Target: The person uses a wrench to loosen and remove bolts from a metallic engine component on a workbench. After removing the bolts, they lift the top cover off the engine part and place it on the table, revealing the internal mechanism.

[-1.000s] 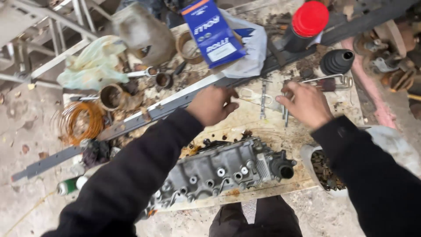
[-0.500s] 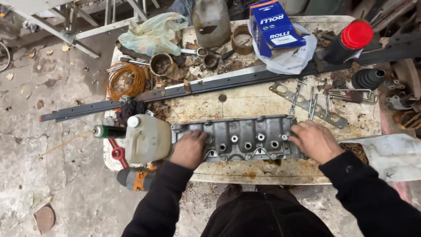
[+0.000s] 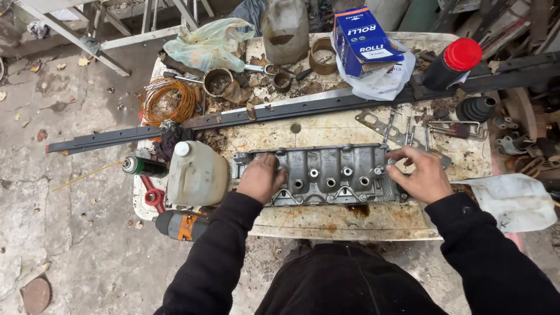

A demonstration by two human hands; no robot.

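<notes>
A grey cast-metal cylinder head (image 3: 326, 175) is laid lengthwise, left to right, along the near edge of the stained white tabletop (image 3: 350, 216). Its left end is gripped by the left hand (image 3: 261, 178), fingers curled over the top; its right end is clasped by the right hand (image 3: 420, 175). Left of the head stands a white plastic jug (image 3: 196, 173). Beyond it lies a long dark metal rail (image 3: 280, 111). The underside of the head is hidden.
</notes>
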